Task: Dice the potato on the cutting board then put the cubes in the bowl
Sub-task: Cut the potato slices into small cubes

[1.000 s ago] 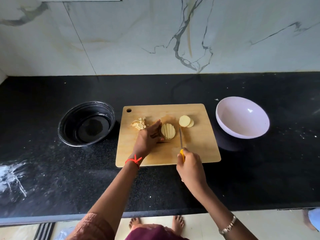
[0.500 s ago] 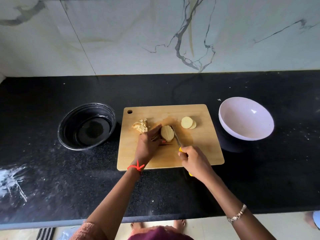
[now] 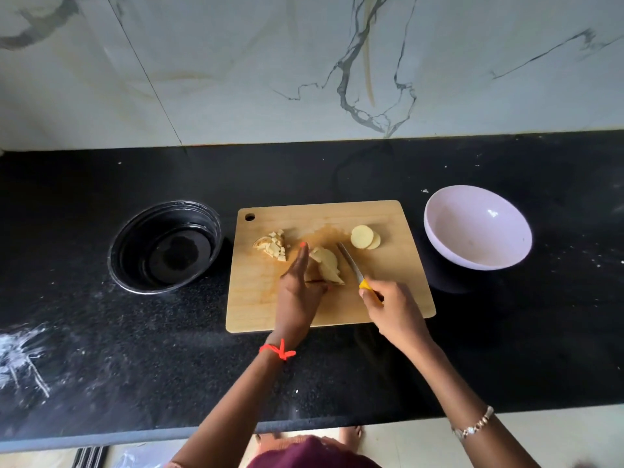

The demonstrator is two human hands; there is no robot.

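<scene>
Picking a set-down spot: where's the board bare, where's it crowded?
Bare: cutting board's near-left corner, left of the left hand; its right strip, between knife and right edge, nearer than the slices. Crowded: mid-board, with cubes, cut potato, knife and right hand.

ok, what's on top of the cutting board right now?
Visible: cube pile far left, cut potato stack against the left hand, two round slices, knife in the right hand. Hands hide some board and part of the stack.

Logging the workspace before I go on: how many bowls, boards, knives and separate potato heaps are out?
bowls: 2, black bowl, pale bowl
cutting board: 1
knife: 1
potato heaps: 3, diced pile, sliced stack, round slices
total: 7
</scene>
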